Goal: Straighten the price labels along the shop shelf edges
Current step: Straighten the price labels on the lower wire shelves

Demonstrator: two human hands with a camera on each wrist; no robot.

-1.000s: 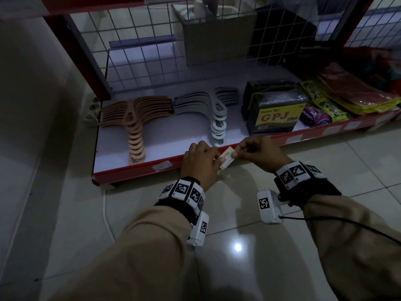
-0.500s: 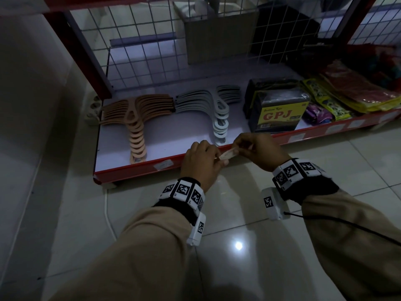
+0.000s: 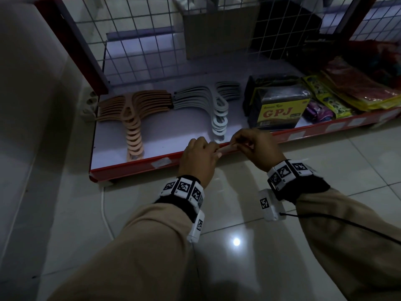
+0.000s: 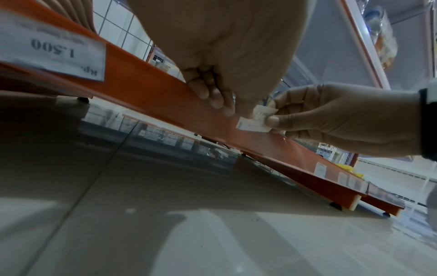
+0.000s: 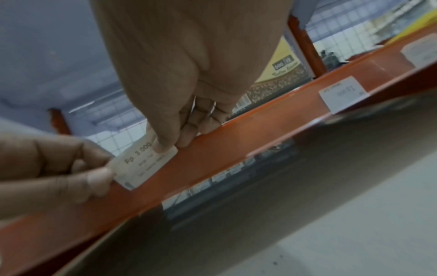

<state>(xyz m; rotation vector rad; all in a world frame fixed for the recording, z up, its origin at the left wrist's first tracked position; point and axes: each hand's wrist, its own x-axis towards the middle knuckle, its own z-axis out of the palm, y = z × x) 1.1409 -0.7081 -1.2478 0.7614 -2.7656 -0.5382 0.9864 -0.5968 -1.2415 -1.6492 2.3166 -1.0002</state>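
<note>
Red metal forms the shelf edge (image 3: 138, 168), the front lip of the lowest shelf, standing just above the glossy tiled floor (image 3: 325, 181). Behind the shelf edge, on the white shelf board, lie a fan of tan hangers (image 3: 132, 118), a fan of grey hangers (image 3: 217, 105) to their right, and further right a dark pack with a yellow GPJ band (image 3: 275, 111). Flat colourful packets (image 3: 325, 94) sit right of that pack.

Both hands meet at the shelf edge in front of the grey hangers. The left hand (image 3: 198, 159) has its fingers curled and pinches the left end of a small white price label (image 5: 144, 164) between thumb and fingertips. The right hand (image 3: 258, 146) pinches the other end, its thumb pressed on the face of the label beside the print "Rp 3 000". The label lies tilted against the red strip, its upper part standing above the edge.

Along the same edge, to the left of the hands, sits another label reading 1.500 (image 4: 50, 54); to the right sit more white labels (image 5: 343, 94).
</note>
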